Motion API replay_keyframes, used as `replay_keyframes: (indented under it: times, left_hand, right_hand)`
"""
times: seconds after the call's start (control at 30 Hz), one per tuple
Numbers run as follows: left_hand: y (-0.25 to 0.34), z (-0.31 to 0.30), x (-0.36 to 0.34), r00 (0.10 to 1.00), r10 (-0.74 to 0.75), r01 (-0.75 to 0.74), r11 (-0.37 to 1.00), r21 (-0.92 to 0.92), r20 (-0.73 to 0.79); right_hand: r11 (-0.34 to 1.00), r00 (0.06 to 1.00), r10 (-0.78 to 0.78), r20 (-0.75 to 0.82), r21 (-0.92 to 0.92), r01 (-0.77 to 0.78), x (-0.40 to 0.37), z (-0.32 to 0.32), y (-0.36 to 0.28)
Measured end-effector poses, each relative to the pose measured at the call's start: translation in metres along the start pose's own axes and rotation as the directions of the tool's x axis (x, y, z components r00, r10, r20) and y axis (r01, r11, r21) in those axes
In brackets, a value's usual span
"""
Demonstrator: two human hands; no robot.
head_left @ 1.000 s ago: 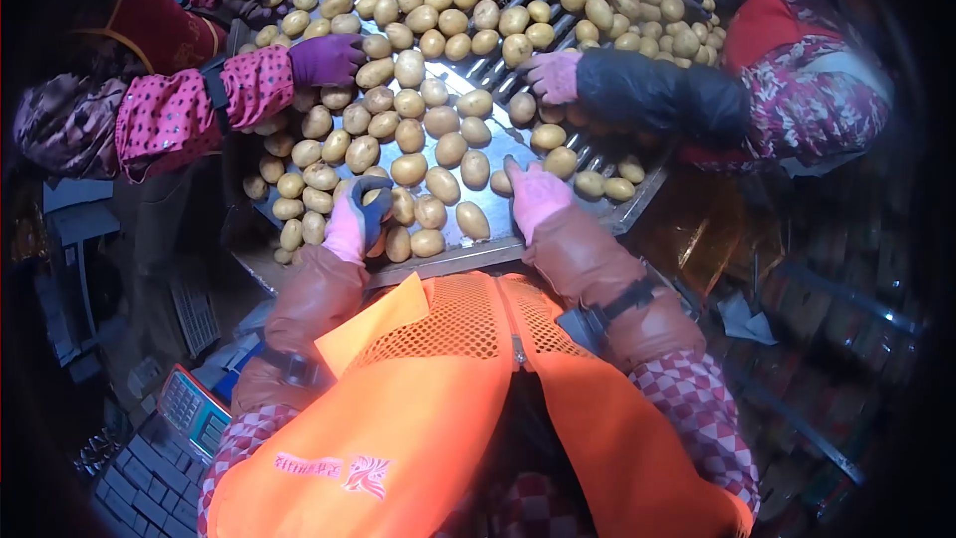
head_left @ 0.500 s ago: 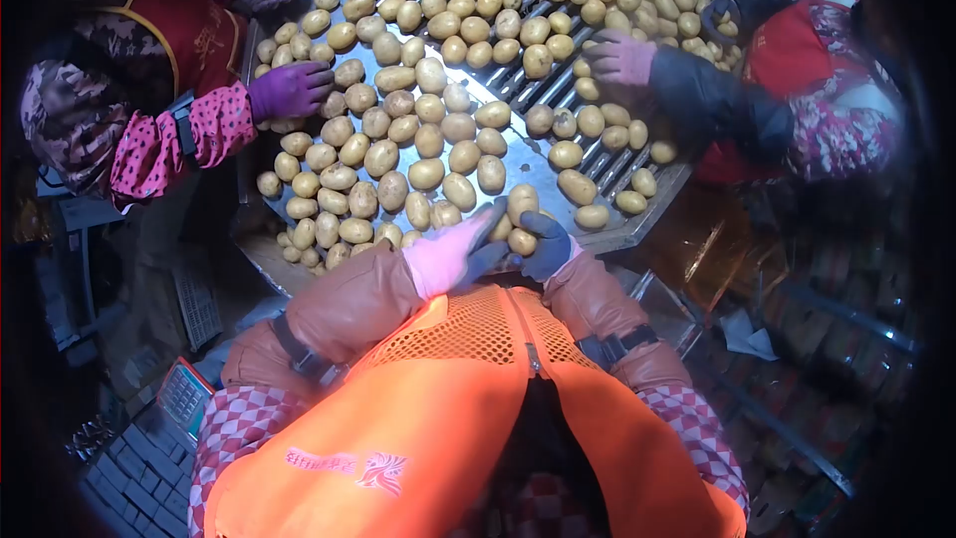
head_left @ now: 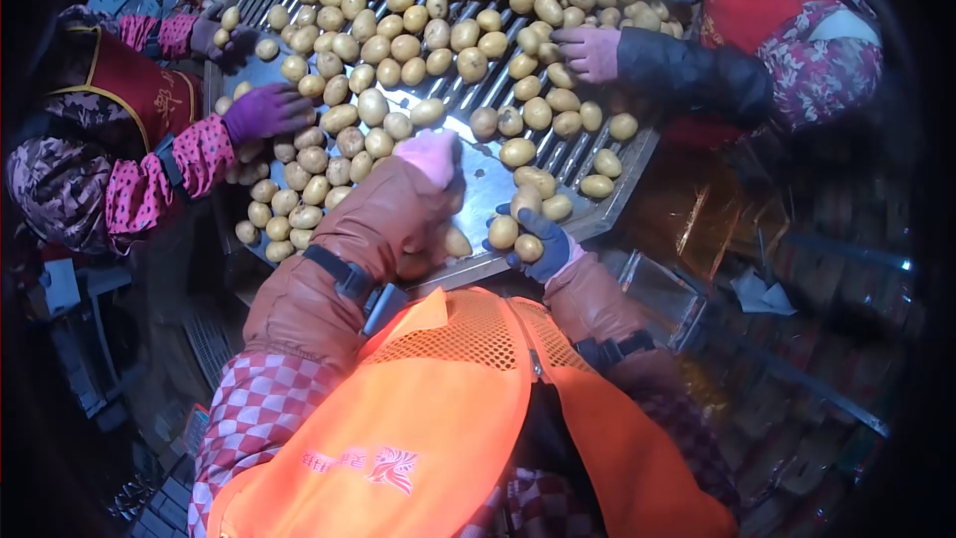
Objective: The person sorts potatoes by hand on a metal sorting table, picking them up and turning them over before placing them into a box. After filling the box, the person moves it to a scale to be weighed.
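My left hand [head_left: 430,155], in a pink glove, reaches over the metal table among yellow-brown potatoes. Its fingers are turned away and hidden, so its grip does not show. Near the table's front edge, my right hand [head_left: 546,239], in a blue-and-pink glove, cups potatoes [head_left: 503,232] with its fingers curled round them. Another potato [head_left: 535,181] lies just beyond it. Under my left forearm, a single potato [head_left: 456,242] sits on the bare metal plate [head_left: 483,204].
A roller conveyor [head_left: 488,70] carries many potatoes at the back. At left, a person's purple-gloved hand [head_left: 267,112] rests by potatoes; that person's other hand [head_left: 221,37] is near more. From the right, another person's pink-gloved hand [head_left: 588,53] touches the potatoes. A clear box [head_left: 662,299] stands at right.
My left hand has moved from beside my right hand forward and left over the potatoes. My right hand stays near the edge, now opened wider under potatoes. The view has shifted.
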State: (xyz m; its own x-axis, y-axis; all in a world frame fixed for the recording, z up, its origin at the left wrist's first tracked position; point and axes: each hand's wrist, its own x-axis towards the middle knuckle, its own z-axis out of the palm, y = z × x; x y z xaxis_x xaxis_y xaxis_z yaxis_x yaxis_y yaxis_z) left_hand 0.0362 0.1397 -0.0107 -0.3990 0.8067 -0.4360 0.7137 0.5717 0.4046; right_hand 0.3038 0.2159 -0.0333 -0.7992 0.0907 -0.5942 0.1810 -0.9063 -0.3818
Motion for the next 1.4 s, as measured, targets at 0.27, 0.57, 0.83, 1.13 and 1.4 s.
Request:
replay_keyframes:
  times: [0.27,0.57,0.83,1.13,1.4]
  left_hand:
    - [0.067,0.000,-0.074,0.955,0.163,-0.256,0.875,-0.411,-0.247]
    - [0.106,-0.030,0.005,0.839,0.459,-0.453,0.887,0.090,-0.292]
    - [0.113,-0.012,0.088,0.983,0.053,-0.122,0.905,0.406,0.178]
    - [0.063,0.011,0.027,1.000,0.021,-0.019,0.997,0.071,-0.022]
    - [0.037,-0.006,-0.028,0.934,-0.325,0.354,0.800,-0.484,0.146]
  right_hand:
    - [0.985,0.980,-0.076,0.182,-0.141,0.103,0.018,0.001,-0.007]
    - [0.967,0.958,-0.247,-0.144,-0.096,0.235,-0.120,-0.009,-0.061]
    - [0.556,0.694,-0.518,-0.500,-0.814,-0.172,-0.183,-0.137,-0.077]
    - [-0.249,0.641,-0.753,0.148,-0.966,-0.069,0.020,-0.064,-0.161]
    - [-0.350,0.769,-0.631,0.104,-0.923,-0.162,0.065,-0.064,-0.168]
